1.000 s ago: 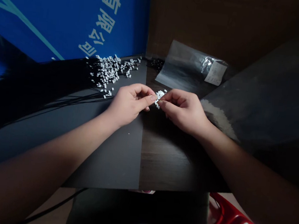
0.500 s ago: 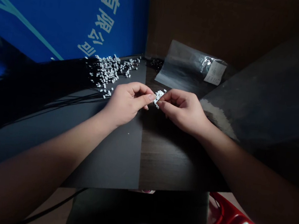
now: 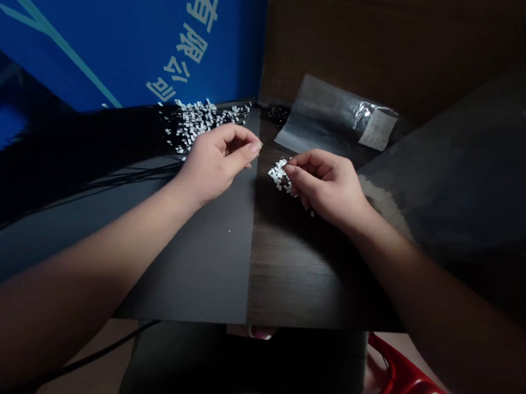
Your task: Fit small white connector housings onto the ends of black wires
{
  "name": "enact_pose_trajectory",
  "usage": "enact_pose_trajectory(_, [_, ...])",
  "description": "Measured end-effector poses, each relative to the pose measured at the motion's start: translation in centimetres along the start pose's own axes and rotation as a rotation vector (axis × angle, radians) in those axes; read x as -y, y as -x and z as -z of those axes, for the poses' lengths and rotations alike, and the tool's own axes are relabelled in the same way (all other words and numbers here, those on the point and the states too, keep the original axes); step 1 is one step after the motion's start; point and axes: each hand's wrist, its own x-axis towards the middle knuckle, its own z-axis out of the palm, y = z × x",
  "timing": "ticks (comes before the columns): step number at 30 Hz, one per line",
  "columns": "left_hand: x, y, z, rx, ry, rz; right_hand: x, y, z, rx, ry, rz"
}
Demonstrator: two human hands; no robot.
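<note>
My left hand (image 3: 217, 162) is closed in a pinch, thumb against forefinger, above the dark grey sheet; whatever sits between the fingertips is too small to make out. Just behind it, the white-tipped ends (image 3: 193, 117) of a thick bundle of thin black wires (image 3: 86, 128) lie spread out. On the dark wood surface is a small pile of tiny white pieces (image 3: 279, 172). My right hand (image 3: 330, 182) pinches at the right side of that pile, partly covering it. What its fingertips hold cannot be made out.
A clear plastic bag (image 3: 323, 112) with a white label lies behind the pile. Small dark bits (image 3: 276, 115) are scattered beside it. A blue panel with white lettering (image 3: 121, 25) stands at the back left. Larger clear plastic (image 3: 481, 176) covers the right. Below right is a red object (image 3: 407, 388).
My left hand has moved left and slightly away, apart from my right hand. The right has shifted a little right, leaving more of the white pile visible. The view has tilted slightly.
</note>
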Motion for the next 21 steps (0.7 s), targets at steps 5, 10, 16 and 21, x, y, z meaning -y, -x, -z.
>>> enact_pose_trajectory(5, [-0.5, 0.8, -0.7, 0.139, 0.024, 0.044, 0.2, 0.2, -0.3, 0.045, -0.075, -0.057])
enact_pose_trajectory(10, [-1.0, 1.5, -1.3, 0.155, 0.094, 0.059, 0.2, 0.3, -0.4, 0.111, -0.176, -0.09])
enact_pose_trajectory(16, [-0.8, 1.5, -1.3, 0.151, 0.109, 0.07, 0.1, 0.4, -0.6, 0.136, -0.229, -0.121])
enact_pose_trajectory(21, [-0.7, 1.7, -1.4, 0.179, 0.113, 0.057, 0.1, 0.5, -0.6, 0.147, -0.254, -0.125])
